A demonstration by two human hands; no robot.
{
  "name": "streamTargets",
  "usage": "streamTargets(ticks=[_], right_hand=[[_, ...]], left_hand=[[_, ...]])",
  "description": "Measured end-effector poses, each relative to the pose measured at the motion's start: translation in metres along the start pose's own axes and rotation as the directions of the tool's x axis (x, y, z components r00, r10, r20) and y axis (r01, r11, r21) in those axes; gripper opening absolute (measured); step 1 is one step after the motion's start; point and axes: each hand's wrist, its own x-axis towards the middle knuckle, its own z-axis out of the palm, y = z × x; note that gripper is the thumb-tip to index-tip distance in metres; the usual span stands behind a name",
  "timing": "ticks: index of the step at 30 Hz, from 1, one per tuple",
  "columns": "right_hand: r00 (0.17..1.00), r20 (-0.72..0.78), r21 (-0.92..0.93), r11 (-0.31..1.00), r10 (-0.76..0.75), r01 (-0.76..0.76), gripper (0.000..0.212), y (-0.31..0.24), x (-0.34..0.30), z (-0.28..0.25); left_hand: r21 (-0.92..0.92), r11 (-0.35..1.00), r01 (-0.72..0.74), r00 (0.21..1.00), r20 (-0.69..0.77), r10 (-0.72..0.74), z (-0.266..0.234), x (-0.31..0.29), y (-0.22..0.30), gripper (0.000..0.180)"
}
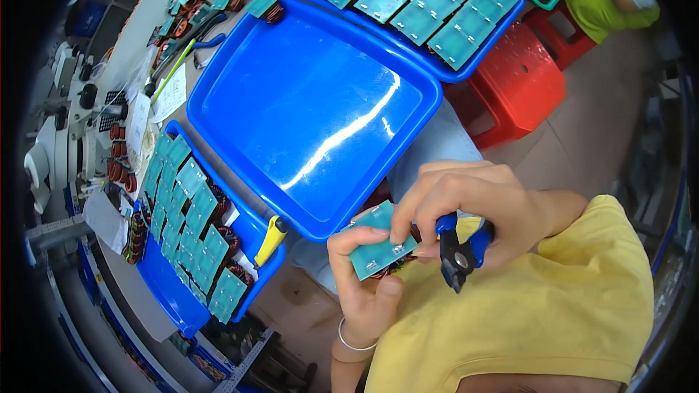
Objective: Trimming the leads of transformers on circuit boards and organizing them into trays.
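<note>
A small green circuit board (380, 246) is pinched in my left hand (368, 287), thumb and fingers at its edges. Wound coil wire peeks out under the board's lower edge, mostly hidden. My right hand (473, 193) is curled around blue-handled cutting pliers (457, 257), whose dark jaws point down, away from the board. The right fingertips touch the board near small metal pins on its face. Both hands are close to my body, to the right of a blue tray (313, 222).
At the lower left, another blue tray (169, 298) holds several boards with coils and a yellow-handled cutter (271, 240). Rows of boards fill a blue tray (477, 73) at the back. Red stools (520, 87) stand beyond it, near another person in green (603, 4). Tools (211, 41) lie on the table.
</note>
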Motion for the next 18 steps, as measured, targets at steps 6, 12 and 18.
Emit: streamTargets(ticks=[6, 12, 18], right_hand=[[0.986, 0.165, -0.333, 0.941, 0.005, 0.051, 0.041, -0.022, 0.005, -0.014], [0.948, 0.315, -0.613, 0.773, 0.049, 0.164, 0.039, -0.031, 0.002, -0.011], [0.934, 0.357, -0.601, 0.77, 0.021, 0.212, 0.045, -0.037, 0.001, -0.007]], left_hand=[[0.076, 0.994, -0.081, 0.992, -0.094, 0.089, 0.007, -0.001, 0.011, 0.046], [0.39, 0.912, -0.123, 0.964, -0.169, 0.203, 0.008, -0.01, 0.015, 0.059], [0.418, 0.859, -0.296, 0.949, 0.029, 0.313, 0.0, -0.014, 0.016, 0.058]])
